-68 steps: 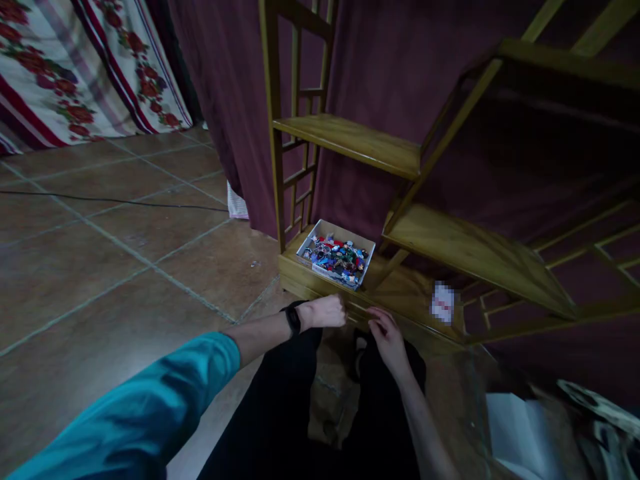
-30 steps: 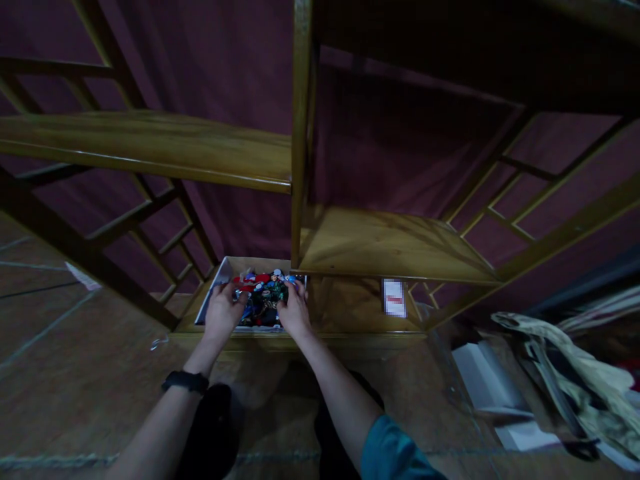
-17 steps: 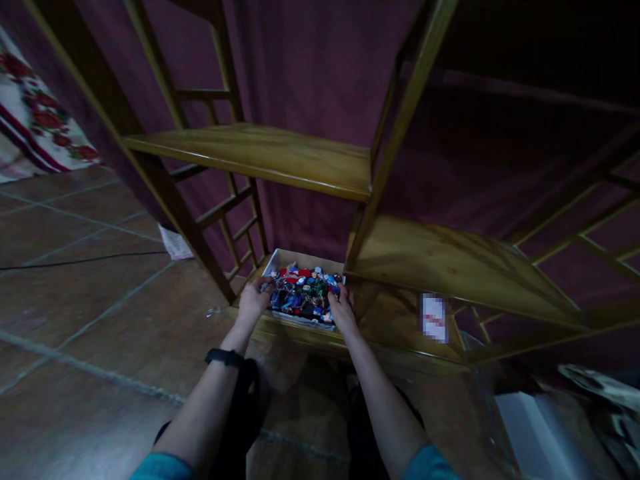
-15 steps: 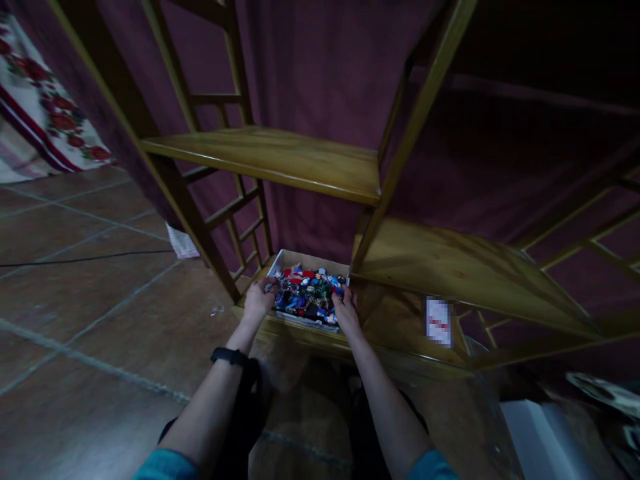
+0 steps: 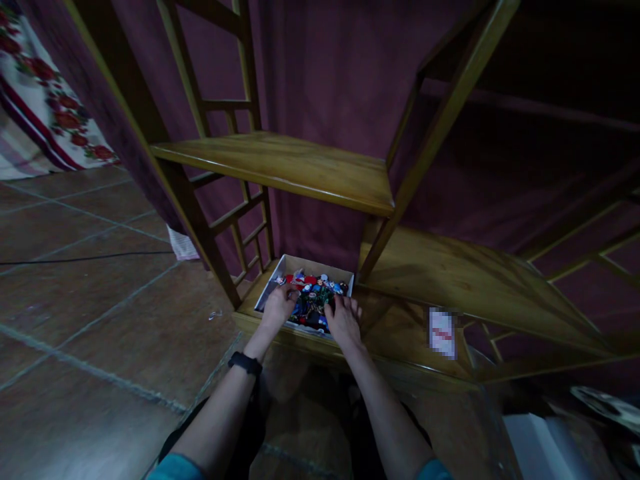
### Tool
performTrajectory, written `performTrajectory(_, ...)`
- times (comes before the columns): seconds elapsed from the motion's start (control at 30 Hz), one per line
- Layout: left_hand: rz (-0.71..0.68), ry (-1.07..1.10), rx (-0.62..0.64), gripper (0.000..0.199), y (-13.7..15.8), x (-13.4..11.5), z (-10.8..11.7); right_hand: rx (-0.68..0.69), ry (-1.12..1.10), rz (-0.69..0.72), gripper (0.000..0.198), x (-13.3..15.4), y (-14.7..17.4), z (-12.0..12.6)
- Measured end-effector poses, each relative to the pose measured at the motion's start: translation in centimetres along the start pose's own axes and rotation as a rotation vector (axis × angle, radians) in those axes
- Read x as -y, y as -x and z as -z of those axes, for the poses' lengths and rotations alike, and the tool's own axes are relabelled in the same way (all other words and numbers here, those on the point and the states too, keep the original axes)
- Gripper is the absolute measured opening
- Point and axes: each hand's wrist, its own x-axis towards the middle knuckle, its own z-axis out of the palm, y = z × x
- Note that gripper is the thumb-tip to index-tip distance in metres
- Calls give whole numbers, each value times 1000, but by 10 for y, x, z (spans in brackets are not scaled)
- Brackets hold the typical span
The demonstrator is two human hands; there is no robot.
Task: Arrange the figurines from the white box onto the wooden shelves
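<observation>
A shallow white-rimmed box (image 5: 269, 283) sits on the bottom shelf, full of small colourful trinkets (image 5: 313, 293) in red, blue, green and white, some like little figures. My left hand (image 5: 280, 305) reaches over the box's left front part, its fingers bent together at the pile; whatever they pinch is too small to make out. Over the right front corner, my right hand (image 5: 345, 320) has its fingers apart, with the thumb near the green trinkets. The hands hide parts of the pile and of the front rim.
A wooden shelf board (image 5: 280, 167) hangs above the box, with a slanting post (image 5: 435, 147) to its right. A blurred white and red packet (image 5: 443, 333) is on the bottom shelf at right. A black cable (image 5: 85, 258) crosses the tiled floor. A pale box (image 5: 537, 443) stands lower right.
My left hand has moved rightward from the box's left edge over the trinkets. My right hand has come slightly lower, its fingers spreading. The view has shifted a little.
</observation>
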Motion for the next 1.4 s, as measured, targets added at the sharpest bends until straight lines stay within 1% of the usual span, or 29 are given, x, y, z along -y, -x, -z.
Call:
performTrajectory(0.13, -35, -12, 107, 28, 6, -15, -9, 95, 41, -14, 51, 6, 1, 1)
performTrajectory(0.27, -59, -125, 200, 28, 11, -25, -19, 227, 19, -102, 42, 5, -1, -1)
performTrajectory(0.33, -80, -194, 236, 29, 13, -26, -23, 270, -12, -145, 38, 4, -3, 0)
performTrajectory(0.43, -108, -241, 269, 29, 12, -28, -26, 269, -97, -177, 38, 1, -6, 3)
performTrajectory(0.53, -94, -209, 262, 30, 9, -29, -28, 240, -208, -203, 38, -1, -9, 5)
performTrajectory(0.6, -87, -107, 264, 29, 7, -29, -29, 200, -271, -204, 39, -2, -10, 6)
performTrajectory(0.63, -55, -20, 270, 29, 6, -28, -29, 178, -298, -197, 40, -2, -11, 7)
performTrajectory(0.77, 146, 508, 317, 38, 11, -28, -27, 126, -371, -140, 41, -1, -8, 11)
performTrajectory(0.8, 181, 619, 306, 39, 14, -29, -25, 122, -379, -118, 40, -1, -7, 13)
performTrajectory(0.9, 261, 831, 291, 41, 26, -35, -16, 112, -384, -57, 40, 0, -4, 15)
performTrajectory(1.0, 318, 885, 302, 40, 38, -44, -4, 115, -365, -20, 40, 0, 1, 18)
performTrajectory(1.1, 306, 904, 279, 41, 48, -50, 3, 117, -371, 14, 41, 1, 7, 22)
performTrajectory(1.27, 302, 956, 223, 42, 66, -47, 6, 120, -423, 54, 43, 4, 21, 27)
performTrajectory(1.4, 374, 967, 185, 35, 81, -45, 10, 101, -464, 111, 42, 3, 30, 31)
